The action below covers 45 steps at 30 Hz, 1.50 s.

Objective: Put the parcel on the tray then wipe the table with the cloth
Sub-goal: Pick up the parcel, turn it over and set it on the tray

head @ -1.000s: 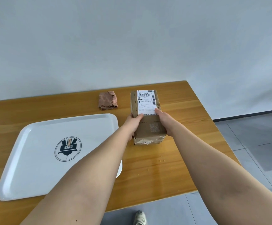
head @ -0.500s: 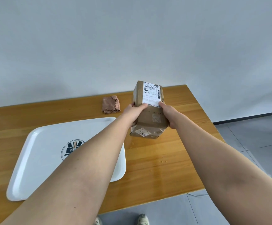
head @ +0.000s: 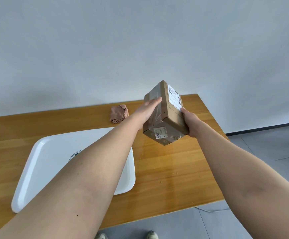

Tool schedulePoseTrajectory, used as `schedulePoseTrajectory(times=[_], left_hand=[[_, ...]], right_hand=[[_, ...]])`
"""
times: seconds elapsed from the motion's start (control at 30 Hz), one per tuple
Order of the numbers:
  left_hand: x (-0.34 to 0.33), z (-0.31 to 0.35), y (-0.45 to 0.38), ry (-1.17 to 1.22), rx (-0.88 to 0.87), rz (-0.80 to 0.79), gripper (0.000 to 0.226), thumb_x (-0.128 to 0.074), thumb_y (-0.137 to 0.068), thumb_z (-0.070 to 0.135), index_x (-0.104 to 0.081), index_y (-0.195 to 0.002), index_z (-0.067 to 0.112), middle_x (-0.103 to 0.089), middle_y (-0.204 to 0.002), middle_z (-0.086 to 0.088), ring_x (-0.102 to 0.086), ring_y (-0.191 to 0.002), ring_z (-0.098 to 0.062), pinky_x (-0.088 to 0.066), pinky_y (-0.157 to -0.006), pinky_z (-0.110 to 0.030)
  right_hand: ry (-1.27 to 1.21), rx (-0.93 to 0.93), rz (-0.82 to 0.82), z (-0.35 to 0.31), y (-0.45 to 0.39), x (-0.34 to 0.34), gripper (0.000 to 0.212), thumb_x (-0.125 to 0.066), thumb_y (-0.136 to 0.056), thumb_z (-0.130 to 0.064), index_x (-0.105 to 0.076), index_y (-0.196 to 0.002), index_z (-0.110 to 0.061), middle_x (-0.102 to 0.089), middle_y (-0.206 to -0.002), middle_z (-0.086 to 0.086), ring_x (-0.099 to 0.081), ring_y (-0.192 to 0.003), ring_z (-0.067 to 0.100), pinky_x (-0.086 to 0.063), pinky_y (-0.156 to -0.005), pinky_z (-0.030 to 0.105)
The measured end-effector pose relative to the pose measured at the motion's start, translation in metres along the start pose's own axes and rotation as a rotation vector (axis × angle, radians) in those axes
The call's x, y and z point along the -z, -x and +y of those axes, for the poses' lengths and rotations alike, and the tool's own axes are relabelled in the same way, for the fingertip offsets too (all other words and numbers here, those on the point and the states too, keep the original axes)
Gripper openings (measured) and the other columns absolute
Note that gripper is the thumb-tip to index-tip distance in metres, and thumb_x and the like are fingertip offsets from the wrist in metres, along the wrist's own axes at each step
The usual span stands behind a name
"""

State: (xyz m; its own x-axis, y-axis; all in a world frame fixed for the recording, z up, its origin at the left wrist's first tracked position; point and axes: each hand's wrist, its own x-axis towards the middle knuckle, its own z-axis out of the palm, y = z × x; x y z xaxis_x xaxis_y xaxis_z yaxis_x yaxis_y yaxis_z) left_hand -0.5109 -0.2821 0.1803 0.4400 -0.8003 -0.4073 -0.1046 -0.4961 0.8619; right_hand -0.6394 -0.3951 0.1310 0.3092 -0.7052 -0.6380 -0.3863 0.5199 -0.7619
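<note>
one head view takes in the whole scene. on the wooden table point(head: 174, 169) lie one white tray point(head: 36, 163), partly hidden under the left forearm, and one folded brown cloth point(head: 118, 113) near the far edge, well apart from the hands. a few small droplets speckle the wood to the right of the tray. two shoe tips show on the grey floor below the near edge. one parcel point(head: 168, 118), a tilted cardboard box with clear tape, a white shipping label on top and a small sticker on its near end, hangs in the air above the table, right of the tray. the left hand point(head: 146, 111) presses flat on its left side, the right hand point(head: 189, 122) clasps its right edge.
</note>
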Motion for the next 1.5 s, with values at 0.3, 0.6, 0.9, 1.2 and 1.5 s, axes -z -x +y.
schedulePoseTrajectory(times=[0.3,0.6,0.9,1.2,1.5], left_hand=[[0.004,0.002,-0.002,0.118,0.040,0.054,0.069,-0.034,-0.091,0.067,-0.032,-0.148,0.029,-0.024,-0.159,-0.002,-0.025,-0.145,-0.028,-0.019,-0.115,-0.047],[0.019,0.006,0.004,0.296,0.121,0.157,0.080,-0.029,-0.086,0.072,-0.031,-0.148,0.022,-0.039,-0.151,-0.006,-0.042,-0.135,-0.030,-0.025,-0.110,-0.048],[0.035,0.005,0.011,0.359,0.105,0.176,0.079,-0.031,-0.084,0.073,-0.040,-0.144,0.022,-0.045,-0.147,-0.004,-0.045,-0.134,-0.028,-0.026,-0.111,-0.047],[0.056,0.005,0.019,0.332,0.080,0.162,0.067,-0.032,-0.090,0.065,-0.045,-0.141,0.023,-0.054,-0.138,-0.004,-0.054,-0.121,-0.026,-0.036,-0.104,-0.038],[0.066,0.016,0.033,0.243,0.113,0.114,0.072,-0.030,-0.087,0.072,-0.053,-0.134,0.022,-0.057,-0.134,-0.008,-0.054,-0.121,-0.027,-0.032,-0.098,-0.043]], right_hand=[[0.110,0.064,0.018,-0.011,0.004,0.004,0.053,-0.035,-0.092,-0.053,-0.055,-0.118,-0.012,-0.065,-0.104,0.010,-0.061,-0.091,0.027,-0.046,-0.085,0.034],[0.189,0.087,-0.098,-0.017,0.001,0.009,0.118,-0.056,-0.036,-0.096,-0.048,-0.135,-0.031,-0.063,-0.123,0.006,-0.065,-0.103,0.032,-0.049,-0.094,0.047],[0.238,0.168,-0.234,-0.032,0.041,-0.009,0.065,-0.040,-0.076,-0.081,-0.071,-0.092,-0.026,-0.075,-0.094,0.005,-0.068,-0.091,0.027,-0.050,-0.090,0.035],[0.356,0.197,-0.200,-0.050,0.048,-0.034,0.090,-0.042,-0.062,-0.091,-0.061,-0.120,-0.024,-0.070,-0.107,0.006,-0.068,-0.092,0.028,-0.051,-0.087,0.038],[0.481,0.219,-0.160,-0.074,0.053,-0.035,0.066,-0.041,-0.080,-0.075,-0.068,-0.099,-0.018,-0.071,-0.095,0.006,-0.065,-0.076,0.023,-0.049,-0.076,0.032]])
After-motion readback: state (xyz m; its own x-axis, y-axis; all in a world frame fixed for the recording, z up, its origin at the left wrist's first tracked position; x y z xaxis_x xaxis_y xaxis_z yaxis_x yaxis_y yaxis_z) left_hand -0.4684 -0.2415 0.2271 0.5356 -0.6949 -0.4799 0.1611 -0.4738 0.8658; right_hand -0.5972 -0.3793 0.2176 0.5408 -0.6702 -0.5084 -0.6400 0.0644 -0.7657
